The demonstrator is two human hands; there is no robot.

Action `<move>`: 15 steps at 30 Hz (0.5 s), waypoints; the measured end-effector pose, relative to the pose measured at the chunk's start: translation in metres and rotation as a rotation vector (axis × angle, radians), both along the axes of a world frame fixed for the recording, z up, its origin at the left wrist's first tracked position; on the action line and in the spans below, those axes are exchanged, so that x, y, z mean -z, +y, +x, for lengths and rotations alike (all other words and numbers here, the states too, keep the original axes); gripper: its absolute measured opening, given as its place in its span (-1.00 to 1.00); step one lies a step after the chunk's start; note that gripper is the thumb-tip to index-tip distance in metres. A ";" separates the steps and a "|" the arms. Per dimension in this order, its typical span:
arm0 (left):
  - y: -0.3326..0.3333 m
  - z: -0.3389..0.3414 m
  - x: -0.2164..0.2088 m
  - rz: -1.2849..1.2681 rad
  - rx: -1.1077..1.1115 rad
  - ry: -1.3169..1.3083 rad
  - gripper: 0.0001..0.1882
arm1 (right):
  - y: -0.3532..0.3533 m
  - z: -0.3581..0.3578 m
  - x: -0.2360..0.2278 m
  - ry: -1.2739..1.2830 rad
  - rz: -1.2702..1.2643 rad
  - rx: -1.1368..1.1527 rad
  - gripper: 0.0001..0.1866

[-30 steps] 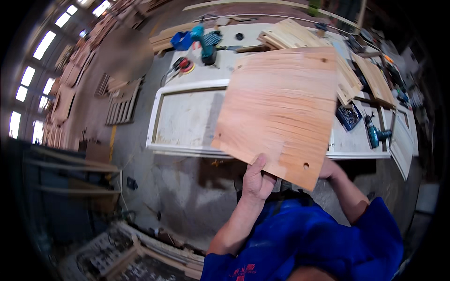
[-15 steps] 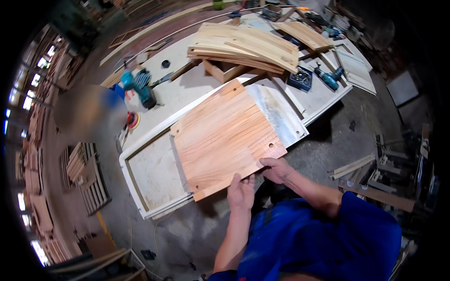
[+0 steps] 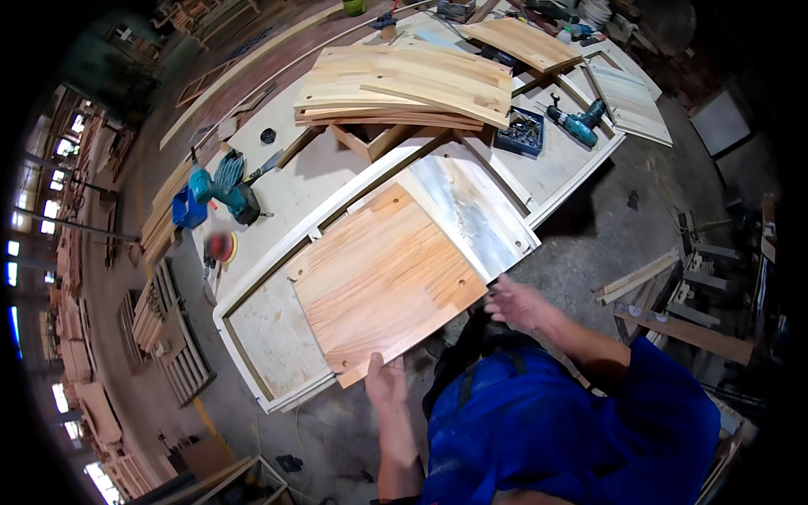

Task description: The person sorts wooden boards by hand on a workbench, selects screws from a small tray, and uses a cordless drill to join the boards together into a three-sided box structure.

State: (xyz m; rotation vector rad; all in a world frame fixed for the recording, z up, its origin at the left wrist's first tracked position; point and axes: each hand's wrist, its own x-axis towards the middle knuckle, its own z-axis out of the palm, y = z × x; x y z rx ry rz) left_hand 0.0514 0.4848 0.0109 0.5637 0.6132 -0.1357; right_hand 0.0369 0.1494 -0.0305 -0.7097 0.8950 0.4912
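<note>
A reddish-brown wooden panel point(image 3: 383, 282) with a hole near each corner lies across a white-edged frame point(image 3: 244, 370) on the worktable. My left hand point(image 3: 387, 383) grips its near edge toward the left corner, thumb on top; the other fingers are partly hidden beneath. Just off the panel's right corner, my right hand point(image 3: 518, 303) is held with fingers apart and nothing in it, slightly blurred. Right beside the panel lies a pale board point(image 3: 471, 210) with blue-grey streaks.
Stacked pale panels point(image 3: 404, 80) sit beyond the frame. A teal cordless drill point(image 3: 579, 122) and a blue box of screws point(image 3: 520, 130) are at the right. Leftward stand another teal power tool point(image 3: 223, 198) and a red round sander point(image 3: 222, 247). Wood scraps point(image 3: 640, 278) lie on the floor.
The wooden panel has shifted left and now lies lower against the frame. My right hand has let go of its edge and drawn away. My left hand has moved left with the panel.
</note>
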 end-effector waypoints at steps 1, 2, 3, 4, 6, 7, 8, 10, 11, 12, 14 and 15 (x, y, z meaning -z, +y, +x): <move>0.003 -0.002 -0.001 0.009 0.002 -0.015 -0.50 | -0.013 -0.001 0.006 0.077 -0.075 0.079 -0.46; 0.010 -0.007 -0.004 0.026 -0.002 -0.028 -0.49 | -0.021 0.002 0.015 0.023 -0.034 0.130 -0.45; 0.012 -0.011 -0.007 0.044 -0.012 -0.045 -0.48 | -0.031 0.009 0.027 -0.033 0.009 0.176 -0.44; 0.014 -0.016 -0.008 0.006 -0.029 -0.038 -0.47 | -0.040 0.014 0.038 -0.046 0.042 0.245 -0.47; 0.025 -0.028 -0.014 -0.047 -0.078 -0.039 -0.45 | -0.044 0.030 0.049 -0.048 0.079 0.271 -0.50; 0.032 -0.036 -0.012 -0.036 -0.120 -0.023 -0.44 | -0.042 0.036 0.043 -0.033 0.099 0.288 -0.52; 0.039 -0.043 -0.010 -0.027 -0.152 -0.010 -0.44 | -0.039 0.038 0.042 -0.039 0.098 0.311 -0.53; 0.047 -0.051 -0.010 0.008 -0.204 -0.030 -0.43 | -0.029 0.048 0.031 -0.088 0.085 0.361 -0.56; 0.051 -0.055 -0.011 0.042 -0.217 -0.050 -0.42 | -0.021 0.050 0.015 -0.148 0.037 0.399 -0.56; 0.055 -0.059 -0.011 0.070 -0.224 -0.067 -0.42 | -0.021 0.052 0.011 -0.161 0.027 0.399 -0.56; 0.070 -0.063 -0.011 0.064 -0.228 -0.100 -0.42 | -0.027 0.059 0.007 -0.194 0.003 0.412 -0.55; 0.077 -0.061 -0.012 0.057 -0.228 -0.124 -0.42 | -0.032 0.060 0.005 -0.232 -0.033 0.392 -0.55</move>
